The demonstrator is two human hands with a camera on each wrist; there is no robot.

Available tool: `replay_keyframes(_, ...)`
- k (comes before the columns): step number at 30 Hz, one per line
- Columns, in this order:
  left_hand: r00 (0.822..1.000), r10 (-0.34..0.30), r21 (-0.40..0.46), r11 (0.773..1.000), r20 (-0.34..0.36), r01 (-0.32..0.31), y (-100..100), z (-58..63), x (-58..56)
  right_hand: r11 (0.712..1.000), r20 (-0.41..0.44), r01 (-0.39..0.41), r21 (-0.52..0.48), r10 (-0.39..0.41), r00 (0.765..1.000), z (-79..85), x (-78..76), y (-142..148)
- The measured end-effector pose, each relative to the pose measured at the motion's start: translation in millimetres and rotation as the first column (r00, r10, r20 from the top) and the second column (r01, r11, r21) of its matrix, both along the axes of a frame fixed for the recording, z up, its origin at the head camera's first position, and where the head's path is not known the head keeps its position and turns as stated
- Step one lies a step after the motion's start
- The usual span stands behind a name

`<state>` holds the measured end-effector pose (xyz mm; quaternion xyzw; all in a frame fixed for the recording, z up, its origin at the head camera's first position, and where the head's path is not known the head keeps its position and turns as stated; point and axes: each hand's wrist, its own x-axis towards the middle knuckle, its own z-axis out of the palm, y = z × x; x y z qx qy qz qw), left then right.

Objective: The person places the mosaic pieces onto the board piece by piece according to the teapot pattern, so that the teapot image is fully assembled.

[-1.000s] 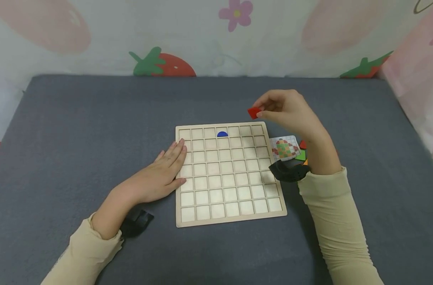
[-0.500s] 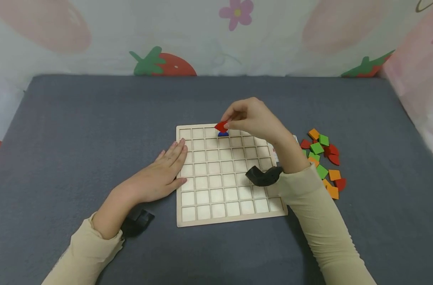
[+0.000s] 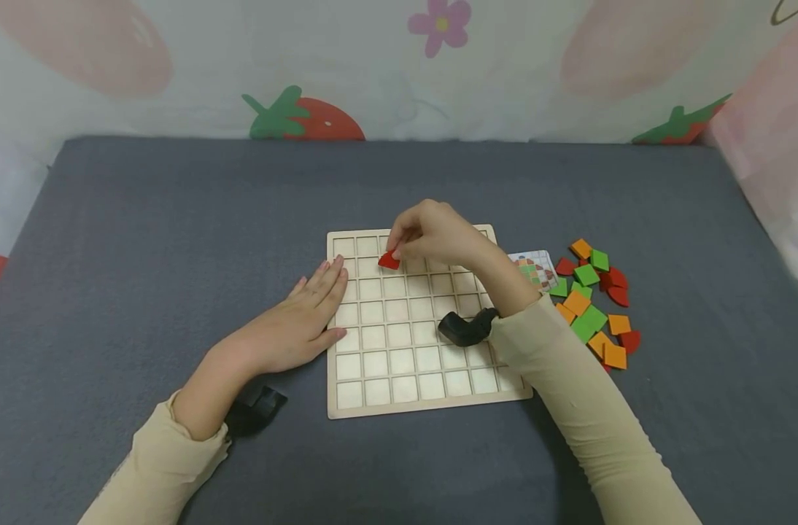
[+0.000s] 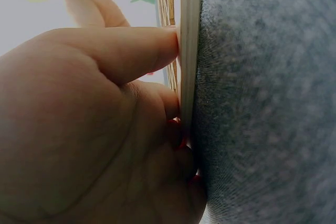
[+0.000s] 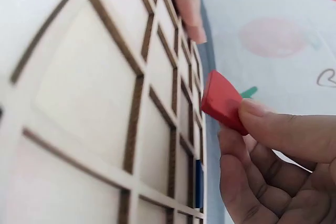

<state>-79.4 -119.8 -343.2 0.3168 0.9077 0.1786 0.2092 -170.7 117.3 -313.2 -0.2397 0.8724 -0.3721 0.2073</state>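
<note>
My right hand (image 3: pixel 432 235) pinches a red tile (image 3: pixel 389 260) with a curved edge between thumb and fingers, close over the upper part of a wooden grid board (image 3: pixel 430 400). In the right wrist view the red tile (image 5: pixel 223 100) stands tilted near the grid's ribs, and a blue piece (image 5: pixel 199 183) sits in a cell by the far edge. That blue piece is hidden behind the hand in the head view. My left hand (image 3: pixel 292 321) lies flat with straight fingers on the board's left edge; the left wrist view shows its thumb (image 4: pixel 152 51) against the board's side (image 4: pixel 190 51).
Right of the board lies a card (image 3: pixel 534 268) with a coloured grid pattern, partly under the right arm. Beyond it several loose orange (image 3: pixel 618 324), green (image 3: pixel 586 275) and red tiles (image 3: pixel 618 295) are scattered on the grey cloth (image 3: pixel 176 204). A printed curtain (image 3: pixel 504 73) hangs behind.
My right hand has carried the red tile left and toward me, from beyond the board's far right corner to over its upper cells. The left hand has stayed in place.
</note>
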Motion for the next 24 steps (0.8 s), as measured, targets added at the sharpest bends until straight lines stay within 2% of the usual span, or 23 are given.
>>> replay_keyframes(15,1.0,0.001,0.003,1.0,-0.001,-0.001,0.1,0.2,0.9,0.988,-0.062,-0.055,0.143,0.064,0.996,-5.3,-2.9,-6.4)
replay_keyframes(24,1.0,0.005,0.006,1.0,-0.004,-0.005,1.1,-0.3,1.3,0.986,-0.07,-0.037,0.162,0.049,0.996,-7.5,-3.8,-6.8)
